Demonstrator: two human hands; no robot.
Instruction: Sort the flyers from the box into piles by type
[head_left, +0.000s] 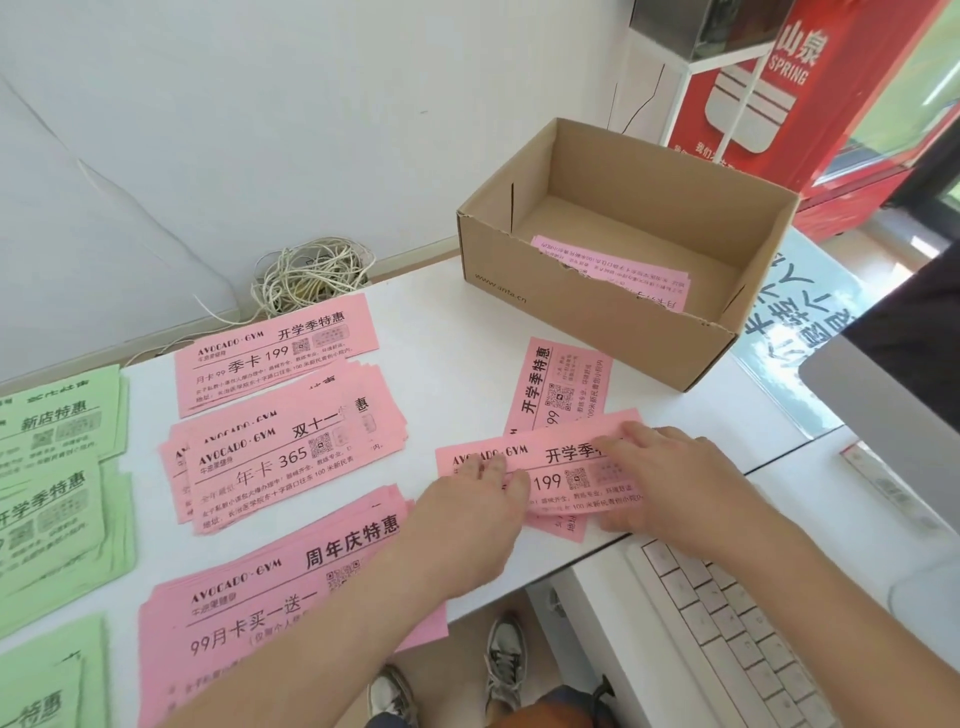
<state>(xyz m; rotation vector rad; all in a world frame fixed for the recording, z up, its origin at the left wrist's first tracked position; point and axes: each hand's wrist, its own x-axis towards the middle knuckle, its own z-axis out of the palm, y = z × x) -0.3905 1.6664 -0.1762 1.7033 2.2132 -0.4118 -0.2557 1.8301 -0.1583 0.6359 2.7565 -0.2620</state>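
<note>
A pink flyer (558, 465) lies crosswise on the white table near its front edge, over another pink flyer (558, 387) turned upright. My left hand (467, 525) rests on the top flyer's left end and my right hand (670, 475) presses its right end, fingers spread flat. Behind them stands an open cardboard box (582, 312) with a few pink flyers (623, 273) left inside. To the left lie three pink piles: one far (275, 358), one middle (280, 457), one near (270, 597). Green piles (57, 467) fill the left edge.
A tangle of white cord (311, 280) lies behind the table by the wall. A white keyboard (727, 623) sits on a lower desk at the right, beside a monitor's edge (893, 415). A red cooler (810, 93) stands behind the box.
</note>
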